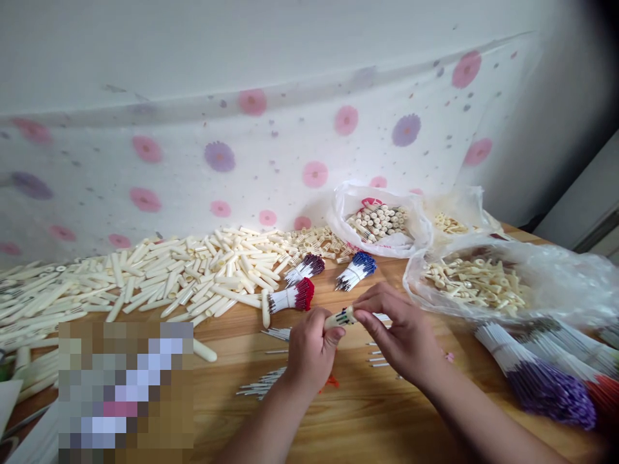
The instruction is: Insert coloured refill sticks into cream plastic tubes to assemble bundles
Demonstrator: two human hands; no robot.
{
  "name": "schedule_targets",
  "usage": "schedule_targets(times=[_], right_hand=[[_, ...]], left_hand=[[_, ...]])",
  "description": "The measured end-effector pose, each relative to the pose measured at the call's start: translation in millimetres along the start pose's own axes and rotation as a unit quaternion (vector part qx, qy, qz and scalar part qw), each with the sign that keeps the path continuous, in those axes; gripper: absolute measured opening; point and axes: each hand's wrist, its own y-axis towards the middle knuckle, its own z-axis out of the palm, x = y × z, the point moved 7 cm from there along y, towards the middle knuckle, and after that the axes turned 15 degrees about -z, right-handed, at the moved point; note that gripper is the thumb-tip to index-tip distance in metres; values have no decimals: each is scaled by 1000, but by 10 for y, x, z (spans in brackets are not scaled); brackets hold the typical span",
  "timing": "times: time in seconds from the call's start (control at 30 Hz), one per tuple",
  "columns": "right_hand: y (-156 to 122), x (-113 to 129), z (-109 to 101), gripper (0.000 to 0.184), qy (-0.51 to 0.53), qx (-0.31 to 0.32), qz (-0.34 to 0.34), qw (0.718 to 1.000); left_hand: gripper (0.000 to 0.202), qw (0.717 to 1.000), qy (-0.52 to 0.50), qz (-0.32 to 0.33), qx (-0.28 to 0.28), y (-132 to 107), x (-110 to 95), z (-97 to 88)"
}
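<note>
My left hand [314,351] is closed around a cream pen barrel [341,318] with dark and coloured slots near its upper end. The thumb and fingers of my right hand [394,328] pinch at that upper end; whatever small part they hold there is hidden. Beneath and beside my hands, loose white refills [264,383] lie on the wooden table [367,425]. Just beyond sit banded refill bundles with red [293,296], dark maroon [305,268] and blue [356,270] ends.
A big heap of cream pen barrels [193,277] spreads across the left and back. Plastic bags of cream parts [476,280] and pen pieces [380,222] stand at the back right. Purple-ended refills [541,380] lie at the right. A blurred patch [126,393] covers the lower left.
</note>
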Motion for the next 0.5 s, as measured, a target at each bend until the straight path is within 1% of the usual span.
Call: schedule_targets(times=[0.07,0.13,0.2,0.27,0.3,0.33,0.37,0.4,0.43,0.47,0.5], right_hand=[[-11,-92,15,11,0,8,27,1000],[-41,-210,38,17,-2,14,63,998],[-95,-344,68,20,24,-1,106,994],[-166,-466,102,21,76,-44,141,986],[-202,-517,120,21,101,-69,153,981],[-237,-557,141,22,118,-90,161,976],[-264,-583,163,23,120,-100,163,974],[-281,-592,190,24,108,-94,160,977],[-286,-584,221,26,82,-74,150,982],[-282,-564,260,29,48,-40,136,989],[-274,-536,304,31,13,2,120,993]], left_hand=[[36,999,8,-31,-7,-2,17,2],[35,998,12,-66,1,1,50,41],[38,994,-17,-99,44,1,89,142],[41,978,-104,-141,116,-14,128,284],[43,960,-164,-169,153,-28,147,353],[43,935,-228,-201,181,-42,165,408],[44,907,-290,-235,198,-55,186,446],[45,878,-343,-266,202,-64,207,465],[45,852,-387,-291,200,-69,228,471],[45,831,-419,-309,194,-69,246,466],[45,817,-442,-319,189,-66,259,459]])
